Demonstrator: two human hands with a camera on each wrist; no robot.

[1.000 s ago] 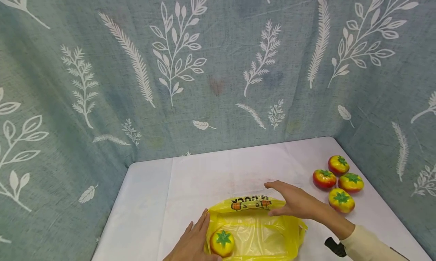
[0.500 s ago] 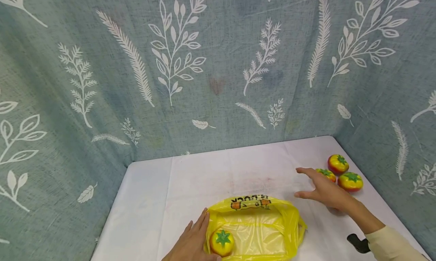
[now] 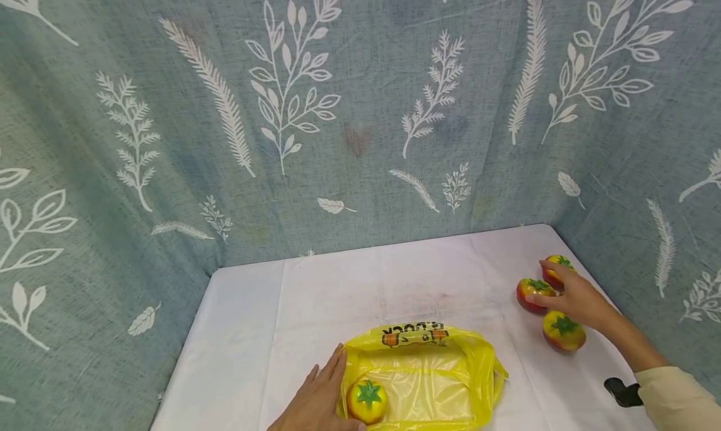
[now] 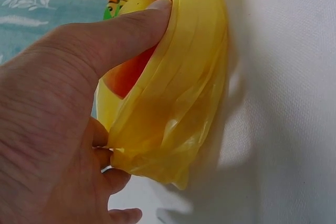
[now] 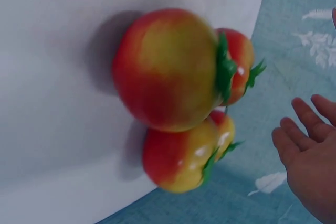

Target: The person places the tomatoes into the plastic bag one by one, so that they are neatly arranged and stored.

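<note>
A yellow plastic bag (image 3: pixel 475 381) lies on the table with its mouth towards me, one toy tomato (image 3: pixel 367 401) inside at its left. My left hand (image 3: pixel 318 396) grips the bag's left side; in the left wrist view the thumb (image 4: pixel 139 30) lies over the tomato and the bag's edge, the fingers behind the plastic. At the right, my right hand (image 3: pixel 580 301) is spread above a group of red-yellow toy tomatoes with green tops: a back one (image 3: pixel 554 274), a left one (image 3: pixel 532 296), a front one (image 3: pixel 565 332). Another is hidden beneath the hand. The right wrist view shows a large tomato (image 5: pixel 168 69) close by, apart from the fingers (image 5: pixel 310 119).
A white-covered table (image 3: pixel 338 293) holds everything. Blue-green leaf-patterned curtains (image 3: pixel 360 137) stand along its back and sides. A black strap (image 3: pixel 622 392) hangs by the right sleeve (image 3: pixel 676 396).
My right hand has moved from above the bag to the right, out over the tomatoes, hiding one of them. My left hand and the bag have stayed in place.
</note>
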